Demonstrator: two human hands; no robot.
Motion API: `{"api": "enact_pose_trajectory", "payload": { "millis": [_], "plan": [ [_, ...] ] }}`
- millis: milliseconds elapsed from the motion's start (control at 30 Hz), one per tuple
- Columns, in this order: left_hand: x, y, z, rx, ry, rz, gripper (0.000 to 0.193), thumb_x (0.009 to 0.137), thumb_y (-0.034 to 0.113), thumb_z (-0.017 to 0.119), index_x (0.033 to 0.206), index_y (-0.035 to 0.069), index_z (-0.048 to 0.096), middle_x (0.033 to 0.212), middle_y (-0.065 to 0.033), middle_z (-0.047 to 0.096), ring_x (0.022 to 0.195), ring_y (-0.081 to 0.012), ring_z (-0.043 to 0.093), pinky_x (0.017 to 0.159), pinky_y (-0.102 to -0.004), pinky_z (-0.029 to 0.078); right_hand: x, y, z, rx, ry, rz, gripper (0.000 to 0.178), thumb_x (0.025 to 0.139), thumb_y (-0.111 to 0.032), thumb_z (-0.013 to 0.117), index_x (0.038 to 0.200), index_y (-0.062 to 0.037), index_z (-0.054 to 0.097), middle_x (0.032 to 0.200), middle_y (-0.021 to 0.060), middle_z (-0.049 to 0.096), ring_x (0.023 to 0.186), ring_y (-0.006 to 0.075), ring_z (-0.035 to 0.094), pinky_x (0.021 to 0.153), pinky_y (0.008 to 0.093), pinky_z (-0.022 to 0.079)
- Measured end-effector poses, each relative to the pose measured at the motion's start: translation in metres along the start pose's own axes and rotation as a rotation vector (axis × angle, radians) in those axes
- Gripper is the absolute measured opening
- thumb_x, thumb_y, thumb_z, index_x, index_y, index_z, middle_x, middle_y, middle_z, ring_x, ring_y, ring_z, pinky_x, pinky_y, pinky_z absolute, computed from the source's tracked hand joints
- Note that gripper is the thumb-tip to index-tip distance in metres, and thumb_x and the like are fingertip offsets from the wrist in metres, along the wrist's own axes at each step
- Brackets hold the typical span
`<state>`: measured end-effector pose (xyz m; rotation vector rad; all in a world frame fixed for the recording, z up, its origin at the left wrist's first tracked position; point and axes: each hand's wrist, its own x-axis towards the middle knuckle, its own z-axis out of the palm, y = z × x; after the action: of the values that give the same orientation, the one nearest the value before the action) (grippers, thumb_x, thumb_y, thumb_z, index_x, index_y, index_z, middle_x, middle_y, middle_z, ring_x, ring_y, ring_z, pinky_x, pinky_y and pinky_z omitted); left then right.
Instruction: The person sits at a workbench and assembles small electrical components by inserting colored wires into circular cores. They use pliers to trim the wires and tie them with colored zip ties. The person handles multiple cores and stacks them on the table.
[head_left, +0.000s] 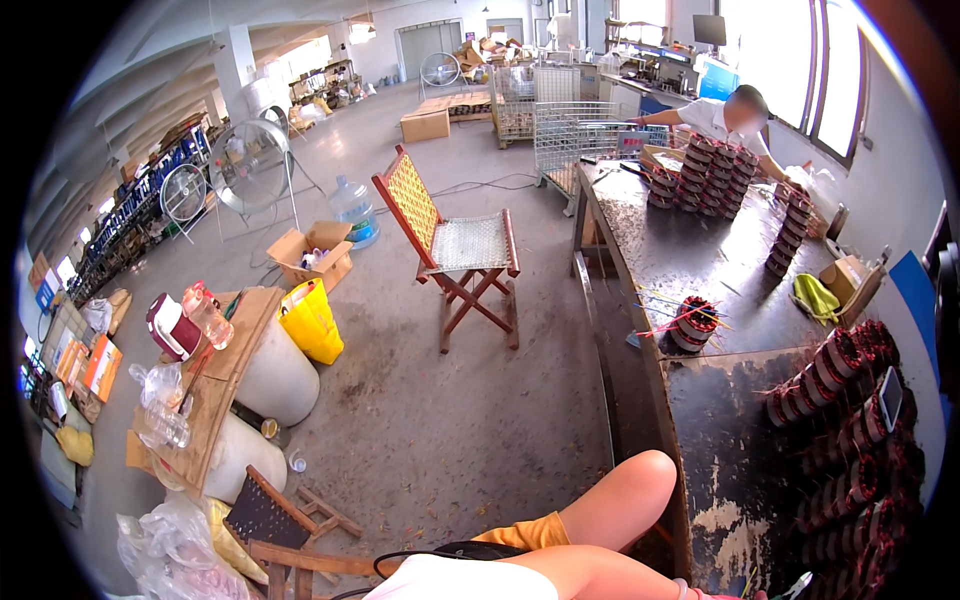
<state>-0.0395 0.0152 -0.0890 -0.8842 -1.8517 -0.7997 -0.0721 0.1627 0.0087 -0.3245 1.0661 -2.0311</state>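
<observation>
My left forearm reaches along the lower edge toward the dark workbench (715, 400), with a band at the wrist. Only a sliver of my left hand (700, 595) shows at the bottom edge; its fingers are cut off, so what they hold is hidden. Close by, the pale tip of a small hand tool (797, 586) pokes into view; who or what holds it cannot be seen. Thin yellowish wires (750, 582) stand up beside it. My right hand is outside the picture. Stacked motor stators (825, 375), grey rings with dark red windings, line the bench's right side.
A single stator with loose coloured wires (692, 325) sits mid-bench. Across the bench a co-worker (722, 118) reaches toward tall stator stacks (705, 178). A folding chair (465, 240) stands on the floor. Leftward are a yellow bag (312, 320), a water jug (353, 210) and fans (250, 165).
</observation>
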Motion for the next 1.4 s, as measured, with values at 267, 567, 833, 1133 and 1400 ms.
{"api": "enact_pose_trajectory", "payload": {
  "millis": [267,567,833,1133,1400],
  "plan": [
    [0.03,0.015,-0.025,-0.048,-0.031,-0.037,0.037,0.066,0.043,0.078,0.06,0.012,0.059,0.066,-0.0093,0.058,0.083,-0.0341,0.061,0.088,-0.0511,0.049,0.009,0.002,0.022,0.102,-0.246,-0.06,0.067,0.108,-0.038,0.037,0.158,0.0064,0.028,0.151,0.0259,0.049,0.14,0.0443,0.045,0.125,0.0613,0.019],
    [0.011,0.01,0.002,-0.09,-0.375,-0.169,0.04,0.067,0.048,0.077,0.065,0.01,0.064,0.07,-0.0122,0.061,0.085,-0.0353,0.064,0.089,-0.051,0.05,0.009,-0.002,0.057,0.184,-0.313,-0.052,0.069,0.107,-0.036,0.037,0.158,0.0077,0.026,0.15,0.0267,0.05,0.141,0.0419,0.045,0.124,0.0595,0.023],
    [0.023,0.01,0.006,0.059,-0.788,-0.341,0.043,0.068,0.052,0.076,0.07,0.009,0.068,0.073,-0.0147,0.064,0.086,-0.0365,0.066,0.09,-0.051,0.051,0.001,-0.002,0.051,0.112,-0.249,-0.111,0.063,0.106,-0.036,0.039,0.155,0.004,0.038,0.154,0.0253,0.047,0.144,0.0433,0.041,0.127,0.0599,0.016],
    [0.043,0.03,-0.07,-0.284,-0.113,-0.484,0.055,0.089,0.057,0.07,0.113,0.007,0.073,0.118,-0.017,0.069,0.11,-0.0356,0.065,0.093,-0.0418,0.053,0.014,-0.021,0.076,0.32,-0.374,-0.534,0.056,0.101,-0.026,0.041,0.148,0.003,0.049,0.157,0.0198,0.046,0.15,0.0385,0.035,0.129,0.0604,0.009],
    [0.062,0.079,-0.097,-0.211,-0.158,-0.958,0.06,0.089,0.065,0.067,0.11,0.009,0.075,0.106,-0.0158,0.074,0.102,-0.0339,0.07,0.086,-0.0428,0.055,0.059,-0.014,0.068,0.27,-0.379,-0.605,0.049,0.104,-0.031,0.041,0.145,-0.0075,0.055,0.159,0.0124,0.047,0.149,0.0349,0.039,0.125,0.0639,0.011]
  ]
}}
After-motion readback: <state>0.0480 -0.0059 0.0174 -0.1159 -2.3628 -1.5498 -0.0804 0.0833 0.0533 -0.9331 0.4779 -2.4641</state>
